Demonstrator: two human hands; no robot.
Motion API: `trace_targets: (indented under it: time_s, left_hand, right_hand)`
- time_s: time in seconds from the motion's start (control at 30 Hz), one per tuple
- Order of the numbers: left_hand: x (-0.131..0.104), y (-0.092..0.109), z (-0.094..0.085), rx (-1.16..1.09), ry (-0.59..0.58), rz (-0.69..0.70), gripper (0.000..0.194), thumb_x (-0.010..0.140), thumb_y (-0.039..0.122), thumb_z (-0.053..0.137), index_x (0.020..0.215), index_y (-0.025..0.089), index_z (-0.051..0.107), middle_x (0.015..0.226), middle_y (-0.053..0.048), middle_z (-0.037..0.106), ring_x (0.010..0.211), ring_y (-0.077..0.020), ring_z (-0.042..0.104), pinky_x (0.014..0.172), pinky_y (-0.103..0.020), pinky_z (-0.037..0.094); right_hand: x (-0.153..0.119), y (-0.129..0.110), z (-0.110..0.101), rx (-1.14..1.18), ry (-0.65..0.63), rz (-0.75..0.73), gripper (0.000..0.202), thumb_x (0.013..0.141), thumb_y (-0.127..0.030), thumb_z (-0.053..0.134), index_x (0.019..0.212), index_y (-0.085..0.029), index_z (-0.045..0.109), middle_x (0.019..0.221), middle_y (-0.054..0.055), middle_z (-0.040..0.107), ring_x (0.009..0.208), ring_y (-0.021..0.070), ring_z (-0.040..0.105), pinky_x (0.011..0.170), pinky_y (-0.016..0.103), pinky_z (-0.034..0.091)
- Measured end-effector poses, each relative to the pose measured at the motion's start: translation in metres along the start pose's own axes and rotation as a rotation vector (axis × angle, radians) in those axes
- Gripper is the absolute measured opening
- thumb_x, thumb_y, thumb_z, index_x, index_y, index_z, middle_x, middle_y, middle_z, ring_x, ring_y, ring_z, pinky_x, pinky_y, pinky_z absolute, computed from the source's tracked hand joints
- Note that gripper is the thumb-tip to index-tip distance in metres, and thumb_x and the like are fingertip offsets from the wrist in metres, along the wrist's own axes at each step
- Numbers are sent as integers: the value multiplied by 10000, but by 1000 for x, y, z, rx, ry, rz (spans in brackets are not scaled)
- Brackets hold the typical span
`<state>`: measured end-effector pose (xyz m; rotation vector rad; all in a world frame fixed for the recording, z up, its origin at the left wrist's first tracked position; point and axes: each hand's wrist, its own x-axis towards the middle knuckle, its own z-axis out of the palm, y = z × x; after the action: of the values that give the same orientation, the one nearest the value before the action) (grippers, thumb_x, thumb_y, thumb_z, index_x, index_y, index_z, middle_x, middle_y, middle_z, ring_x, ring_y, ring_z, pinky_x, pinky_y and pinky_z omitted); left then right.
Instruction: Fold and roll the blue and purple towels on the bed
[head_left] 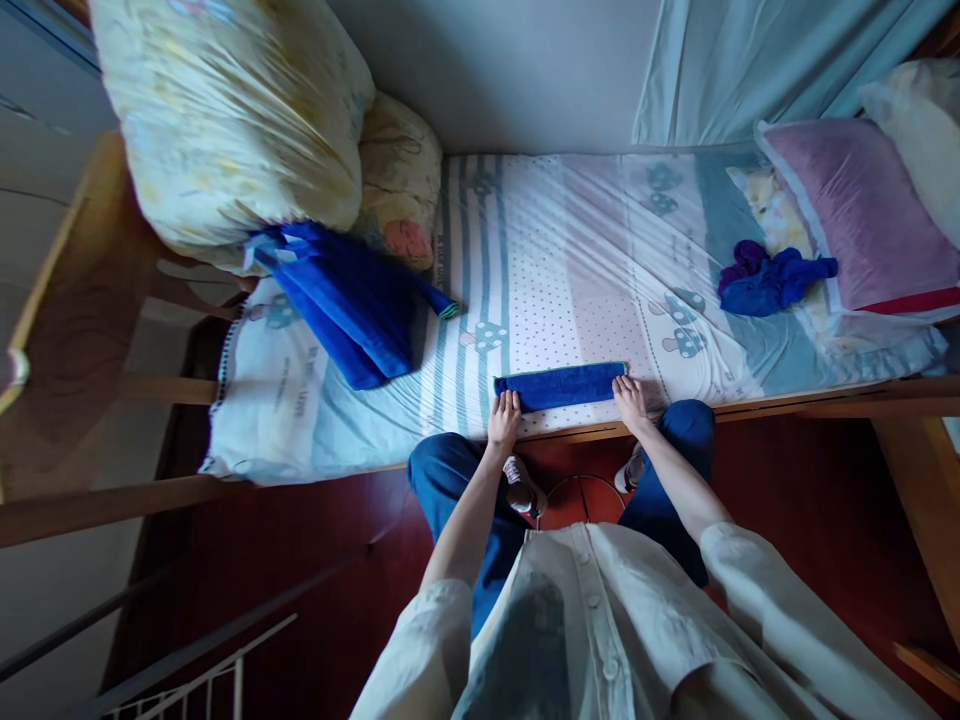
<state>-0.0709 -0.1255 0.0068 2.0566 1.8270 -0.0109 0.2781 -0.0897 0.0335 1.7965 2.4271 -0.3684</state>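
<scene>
A blue towel (564, 386), folded into a long narrow strip with a green edge, lies along the front of the bed. My left hand (505, 415) is closed on its left end, fingers curled over the near corner. At the right end, my right hand (630, 398) grips the towel with bent fingers. Farther left on the bed is a larger folded blue towel (352, 310), partly tucked against a yellowish bundle. A crumpled blue and purple cloth (776, 278) rests on the right side of the bed.
The bed (540, 240) has a patterned sheet and a wooden frame. A big yellow floral bundle (240, 120) is at the left, with a smaller pillow (401, 170) beside it. A pink pillow (862, 210) lies at the right. White metal rails (238, 670) stand at lower left.
</scene>
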Motion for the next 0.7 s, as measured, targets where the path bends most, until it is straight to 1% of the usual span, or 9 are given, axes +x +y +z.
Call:
trace_targets:
  time_s: [0.1,0.17,0.23,0.33,0.43,0.57,0.63,0.7]
  left_hand:
    - [-3,-1,0,-25,9,5,598,932,66,375,1523,15,452,1537,-288,485,1485,-349,428,1261,-522,275]
    - [-7,-1,0,-34,4,1,607,920,58,381,1522,21,456,1540,-283,484,1482,-343,432,1257,-506,283]
    - [-14,-1,1,-41,-7,-4,626,902,46,395,1524,35,459,1536,-275,493,1474,-334,445,1253,-488,291]
    - [-25,-1,2,-52,-19,13,668,872,24,406,1537,76,458,1499,-260,539,1445,-332,483,1237,-503,319]
    - [-35,0,1,-36,-31,42,696,849,12,416,1537,98,464,1467,-250,572,1421,-328,512,1224,-512,341]
    - [-40,3,-8,-5,-57,39,689,805,-16,439,1478,95,535,1453,-245,588,1395,-317,541,1205,-486,371]
    - [-40,3,-15,-19,-73,20,683,783,-32,447,1437,115,580,1457,-218,596,1390,-299,551,1190,-458,394]
    - [-37,2,-23,-71,-82,-22,674,771,-35,458,1400,147,617,1441,-184,622,1361,-280,580,1168,-425,424]
  right_hand:
    - [-2,0,-2,-1,8,-9,520,919,-8,447,1409,-58,613,1461,249,587,1412,319,519,1161,487,366]
    - [-6,1,-2,-6,8,-23,521,915,-8,454,1402,-77,627,1445,240,604,1388,321,541,1149,493,375]
    - [-14,2,-2,-12,2,-37,528,914,-11,455,1403,-99,634,1424,226,626,1367,318,559,1137,495,383]
    - [-26,2,1,3,-8,-52,541,908,-7,457,1396,-137,649,1379,203,666,1324,309,591,1116,487,399]
    - [-35,0,1,44,-8,-33,531,914,0,454,1368,-170,670,1346,184,692,1289,287,612,1103,461,411]
    - [-39,-2,-3,82,3,0,484,934,-8,449,1307,-188,700,1285,179,719,1237,259,642,1088,435,416]
    - [-37,0,-6,107,-9,21,460,935,-12,464,1261,-201,727,1236,170,740,1175,256,673,1075,426,420]
    - [-32,6,-9,134,-25,51,435,921,-26,518,1231,-227,748,1161,155,766,1088,262,703,1053,419,430]
